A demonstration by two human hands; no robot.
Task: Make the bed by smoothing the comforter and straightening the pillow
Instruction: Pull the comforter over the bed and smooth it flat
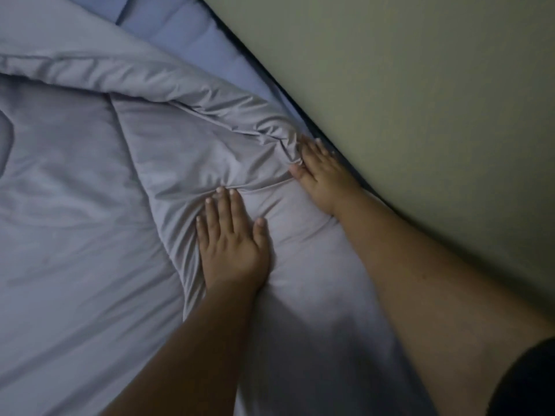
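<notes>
Comforter (75, 235) grey, creased | left hand (232, 247) flat, fingers spread | right hand (319, 172) grasp unclear | wall (420, 100) beside

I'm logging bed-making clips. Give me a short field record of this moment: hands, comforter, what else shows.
left hand: open, palm flat, pressing the comforter
right hand: at the comforter's bunched edge by the wall; grip unclear
comforter: grey, wrinkled and folded near the wall
sheet: blue, exposed beyond the comforter's edge
wall: pale, along the bed's right side
pillow: not in view
</notes>
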